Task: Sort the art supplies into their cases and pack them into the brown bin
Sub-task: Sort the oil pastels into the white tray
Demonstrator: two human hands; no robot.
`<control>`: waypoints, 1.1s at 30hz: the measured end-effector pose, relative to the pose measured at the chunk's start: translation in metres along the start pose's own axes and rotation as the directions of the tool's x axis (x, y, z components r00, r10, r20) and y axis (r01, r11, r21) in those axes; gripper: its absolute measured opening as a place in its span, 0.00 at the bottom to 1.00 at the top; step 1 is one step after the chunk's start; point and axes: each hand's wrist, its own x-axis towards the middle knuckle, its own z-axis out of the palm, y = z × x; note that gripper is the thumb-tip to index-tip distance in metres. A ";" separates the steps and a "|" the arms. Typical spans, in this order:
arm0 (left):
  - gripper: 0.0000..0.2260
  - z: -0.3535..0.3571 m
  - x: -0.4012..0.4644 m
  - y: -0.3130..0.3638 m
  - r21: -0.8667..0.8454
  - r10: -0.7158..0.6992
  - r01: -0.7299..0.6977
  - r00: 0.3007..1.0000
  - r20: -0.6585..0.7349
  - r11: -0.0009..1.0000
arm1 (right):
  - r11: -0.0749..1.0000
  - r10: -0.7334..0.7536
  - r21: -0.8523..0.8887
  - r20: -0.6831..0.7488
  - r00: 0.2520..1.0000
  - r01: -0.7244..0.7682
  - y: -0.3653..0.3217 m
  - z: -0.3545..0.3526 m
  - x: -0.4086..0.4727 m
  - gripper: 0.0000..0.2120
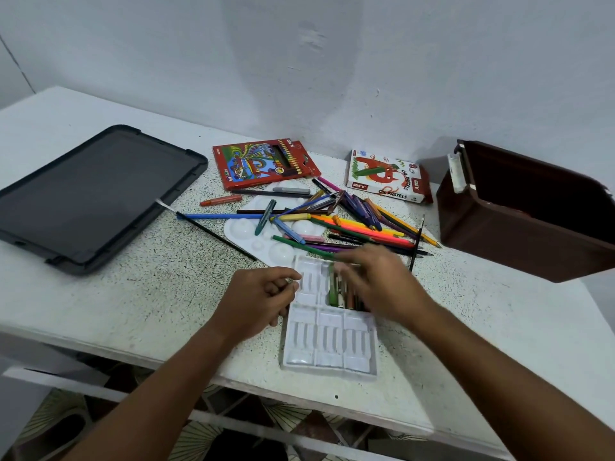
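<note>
I took the white plastic tray [329, 341] at the near edge of the table [139, 294] as my landmark. My left hand [263, 299] sat against the tray's left rim, fingers curled in toward the thumb right at that edge; I could not tell whether they pinched the rim or merely touched it. My right hand [376, 277] hung over the tray's far right corner, blurred, fingers reaching down toward the few pastels [336, 289] lying in the slots there. Whether it had hold of one, I could not make out.

Just beyond the tray lay a white paint palette [266, 237], and across it and to its right sprawled the loose heap of pencils and crayons [359, 224]. Farther back, against the wall, lay the red pencil box [264, 163] and, to its right, the oil pastels box [387, 176]. Well to the tray's right stood the brown bin [529, 211], open. Far to the left lay a dark lid [90, 194], flat on the table.
</note>
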 end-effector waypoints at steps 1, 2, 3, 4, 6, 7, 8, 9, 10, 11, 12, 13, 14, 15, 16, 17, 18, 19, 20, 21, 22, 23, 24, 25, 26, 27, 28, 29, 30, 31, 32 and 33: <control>0.06 0.000 0.000 0.000 0.001 0.000 0.000 1.000 0.001 1.000 | 0.997 0.068 0.023 -0.056 0.996 -0.067 0.008 -0.006 0.013 0.15; 0.06 0.000 0.000 0.000 0.000 -0.003 0.003 1.000 0.001 1.000 | 0.989 0.148 0.022 -0.103 0.984 -0.146 0.018 -0.011 0.026 0.14; 0.07 0.000 0.000 0.000 -0.006 -0.008 0.008 1.000 0.001 1.000 | 0.973 0.227 -0.003 -0.134 0.964 -0.230 0.029 -0.016 0.040 0.13; 0.07 -0.001 0.000 0.001 -0.012 -0.015 0.015 1.000 0.000 1.000 | 0.953 0.291 -0.044 -0.155 0.944 -0.301 0.039 -0.019 0.053 0.13; 0.06 0.000 -0.001 0.001 -0.022 -0.028 0.028 1.000 0.000 0.999 | 0.905 0.384 -0.124 -0.167 0.908 -0.406 0.055 -0.022 0.074 0.12; 0.06 0.000 -0.001 0.001 -0.031 -0.036 0.036 0.999 -0.001 0.999 | 0.882 0.425 -0.148 -0.159 0.891 -0.447 0.058 -0.023 0.081 0.12; 0.06 0.000 -0.001 0.001 -0.041 -0.045 0.045 0.999 -0.001 0.998 | 0.865 0.459 -0.155 -0.141 0.877 -0.478 0.060 -0.023 0.087 0.12; 0.06 0.000 -0.001 0.000 -0.051 -0.056 0.056 0.998 -0.001 0.997 | 0.854 0.483 -0.155 -0.116 0.868 -0.496 0.060 -0.023 0.091 0.12; 0.06 0.001 -0.001 -0.001 -0.060 -0.066 0.066 0.998 0.002 0.996 | 0.849 0.497 -0.152 -0.096 0.862 -0.506 0.060 -0.021 0.094 0.11; 0.06 0.001 -0.001 -0.001 -0.065 -0.072 0.072 0.997 0.005 0.995 | 0.844 0.509 -0.146 -0.087 0.856 -0.516 0.059 -0.021 0.096 0.11; 0.05 0.001 -0.001 -0.002 -0.065 -0.072 0.072 0.997 0.008 0.995 | 0.837 0.522 -0.141 -0.087 0.849 -0.529 0.059 -0.020 0.098 0.11; 0.05 0.001 -0.001 -0.002 -0.065 -0.071 0.071 0.997 0.012 0.995 | 0.830 0.533 -0.140 -0.090 0.841 -0.541 0.059 -0.020 0.099 0.11; 0.06 0.001 -0.001 -0.002 -0.066 -0.072 0.073 0.997 0.017 0.995 | 0.825 0.541 -0.140 -0.089 0.836 -0.548 0.059 -0.019 0.100 0.11; 0.06 0.001 -0.001 -0.002 -0.069 -0.076 0.077 0.997 0.022 0.995 | 0.823 0.545 -0.136 -0.087 0.834 -0.552 0.059 -0.019 0.101 0.11; 0.06 0.001 -0.001 -0.002 -0.073 -0.079 0.081 0.997 0.023 0.994 | 0.824 0.545 -0.132 -0.084 0.834 -0.552 0.060 -0.019 0.102 0.11; 0.06 0.000 -0.001 -0.002 -0.077 -0.082 0.083 0.996 0.023 0.994 | 0.824 0.544 -0.138 -0.081 0.835 -0.550 0.059 -0.020 0.101 0.12; 0.06 0.000 -0.001 -0.002 -0.077 -0.081 0.082 0.996 0.023 0.994 | 0.824 0.540 -0.156 -0.075 0.838 -0.545 0.060 -0.022 0.101 0.12; 0.06 0.000 0.000 -0.002 -0.073 -0.076 0.077 0.997 0.025 0.994 | 0.824 0.533 -0.188 -0.065 0.844 -0.535 0.060 -0.025 0.100 0.12; 0.06 0.000 -0.001 -0.002 -0.067 -0.068 0.070 0.997 0.027 0.995 | 0.823 0.524 -0.227 -0.052 0.850 -0.521 0.063 -0.029 0.098 0.12; 0.06 0.000 0.000 -0.002 -0.063 -0.063 0.065 0.998 0.028 0.996 | 0.823 0.508 -0.268 -0.050 0.860 -0.501 0.066 -0.034 0.096 0.11; 0.06 0.000 0.000 -0.003 -0.062 -0.063 0.065 0.998 0.027 0.996 | 0.826 0.480 -0.305 -0.065 0.875 -0.475 0.069 -0.037 0.094 0.11; 0.06 0.000 0.000 -0.003 -0.069 -0.066 0.068 0.997 0.026 0.995 | 0.837 0.435 -0.326 -0.092 0.895 -0.440 0.071 -0.042 0.091 0.12; 0.06 0.000 0.000 -0.004 -0.076 -0.071 0.072 0.997 0.025 0.994 | 0.868 0.363 -0.320 -0.114 0.925 -0.380 0.071 -0.045 0.086 0.11; 0.06 0.000 0.000 -0.004 -0.078 -0.073 0.075 0.997 0.026 0.994 | 0.915 0.246 -0.298 -0.124 0.961 -0.273 0.066 -0.046 0.079 0.10; 0.06 0.000 0.000 -0.004 -0.072 -0.070 0.072 0.997 0.028 0.995 | 0.951 0.090 -0.284 -0.118 0.989 -0.120 0.059 -0.044 0.070 0.09; 0.06 0.001 0.000 -0.004 -0.063 -0.064 0.066 0.997 0.031 0.996 | 0.958 -0.073 -0.282 -0.092 0.993 0.045 0.047 -0.042 0.058 0.10; 0.06 0.001 0.000 -0.004 -0.055 -0.059 0.060 0.998 0.031 0.997 | 0.937 -0.216 -0.292 -0.054 0.975 0.192 0.034 -0.038 0.045 0.12; 0.06 0.001 0.000 -0.004 -0.052 -0.053 0.055 0.998 0.031 0.997 | 0.903 -0.321 -0.307 -0.015 0.947 0.301 0.024 -0.032 0.033 0.13; 0.06 0.001 0.000 -0.004 -0.052 -0.046 0.048 0.999 0.027 0.997 | 0.873 -0.386 -0.311 0.028 0.922 0.375 0.018 -0.024 0.025 0.14; 0.06 0.000 0.000 -0.004 -0.053 -0.040 0.041 0.999 0.022 0.998 | 0.856 -0.422 -0.297 0.069 0.904 0.423 0.016 -0.015 0.020 0.17; 0.06 0.000 0.000 -0.005 -0.048 -0.031 0.032 0.999 0.018 0.998 | 0.852 -0.439 -0.270 0.101 0.893 0.449 0.017 -0.008 0.018 0.20; 0.06 0.000 0.000 -0.005 -0.039 -0.022 0.023 1.000 0.017 0.999 | 0.854 -0.444 -0.242 0.123 0.888 0.460 0.017 -0.003 0.017 0.21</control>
